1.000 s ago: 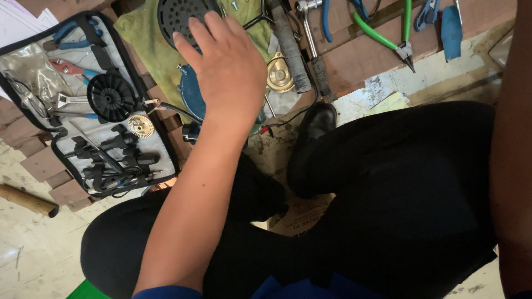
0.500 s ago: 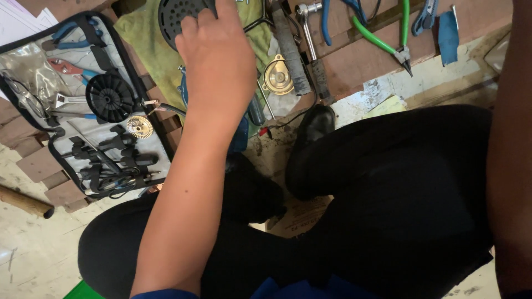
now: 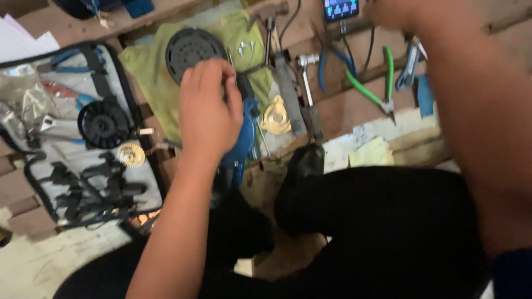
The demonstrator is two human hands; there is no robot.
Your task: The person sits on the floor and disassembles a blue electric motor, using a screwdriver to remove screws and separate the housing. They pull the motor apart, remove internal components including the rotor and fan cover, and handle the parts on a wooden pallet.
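Tools in an open grey zip case [image 3: 83, 210], among them a black ribbed wheel [image 3: 103, 123], lie to the left of the left hand [image 3: 209, 113]. That hand hovers with fingers curled, pinching a thin metal pin [image 3: 229, 58] beside a round black perforated disc [image 3: 188, 50] on an olive-green cloth [image 3: 149, 83]. Green-handled pliers [image 3: 371, 91] lie farther right, below the blurred right hand [image 3: 388, 12], whose grip I cannot tell.

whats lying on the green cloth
On the green cloth: a round black grille, small metal bits and a brass part at its edge. The left hand covers the middle, so anything under it is hidden.
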